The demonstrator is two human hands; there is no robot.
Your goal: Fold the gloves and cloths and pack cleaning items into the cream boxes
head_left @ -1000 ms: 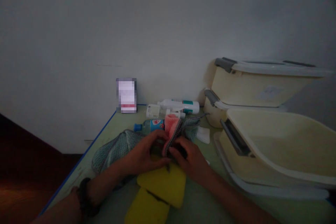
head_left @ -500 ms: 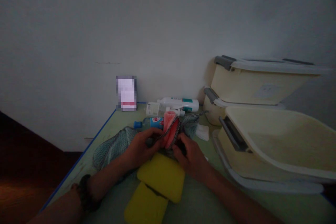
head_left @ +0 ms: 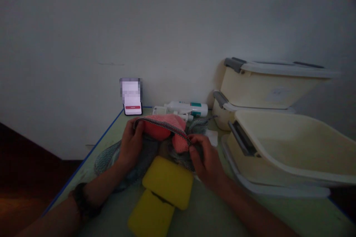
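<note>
A pink cloth (head_left: 167, 126) with a dark braided edge is stretched between my hands above the table. My left hand (head_left: 132, 140) pinches its left corner, and my right hand (head_left: 204, 155) grips the edge at the right end. Beneath and beside the cloth lie grey-blue cloths (head_left: 107, 157), one partly under my left forearm. Two yellow sponges (head_left: 168, 183) lie overlapping between my forearms, nearer to me. The bottle with the blue cap is now hidden behind the cloth and my left hand.
A lit phone (head_left: 132, 98) leans on the wall at the back left. White bottles (head_left: 189, 108) lie along the wall. On the right stand lidded cream storage boxes (head_left: 253, 89) and an open cream bin (head_left: 300, 148). The green table (head_left: 111, 211) has a blue edge.
The pink cloth has gone from folded and bunched to spread wide. My left hand has moved left and up with its corner; my right hand keeps hold. The view has shifted slightly.
</note>
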